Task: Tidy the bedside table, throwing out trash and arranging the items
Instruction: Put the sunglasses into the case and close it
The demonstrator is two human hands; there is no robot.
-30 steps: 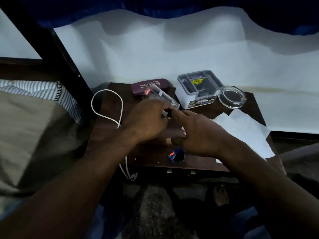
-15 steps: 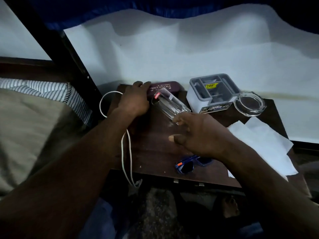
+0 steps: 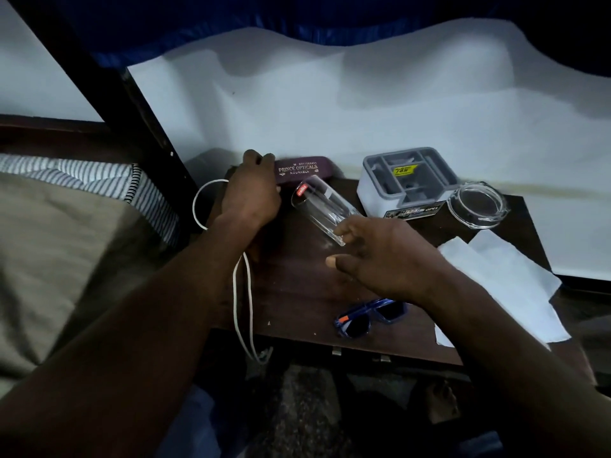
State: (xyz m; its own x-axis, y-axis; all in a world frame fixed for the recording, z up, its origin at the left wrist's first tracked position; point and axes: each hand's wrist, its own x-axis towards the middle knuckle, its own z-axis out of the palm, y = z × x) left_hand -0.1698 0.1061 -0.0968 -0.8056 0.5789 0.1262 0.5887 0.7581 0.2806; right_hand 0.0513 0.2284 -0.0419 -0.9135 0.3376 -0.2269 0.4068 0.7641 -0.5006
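Note:
A dark wooden bedside table [image 3: 297, 292] stands below me. My left hand [image 3: 251, 193] grips the left end of a maroon glasses case [image 3: 301, 169] at the table's back edge. A clear drinking glass [image 3: 322, 209] lies on its side in the middle. My right hand [image 3: 386, 259] hovers at the glass's base, fingers loosely spread and touching it. Blue sunglasses [image 3: 367, 317] lie near the front edge, partly under my right wrist. A white cable [image 3: 243, 292] loops along the left side and hangs over the front.
A grey and white organiser box [image 3: 405, 183] and a round glass ashtray [image 3: 477, 204] stand at the back right. White paper sheets [image 3: 506, 279] cover the right side. A bed with a striped pillow [image 3: 82, 176] lies to the left.
My left hand left the glass and reached back to the glasses case, now gripping it. The right hand stayed by the glass's base. The sunglasses came into fuller view.

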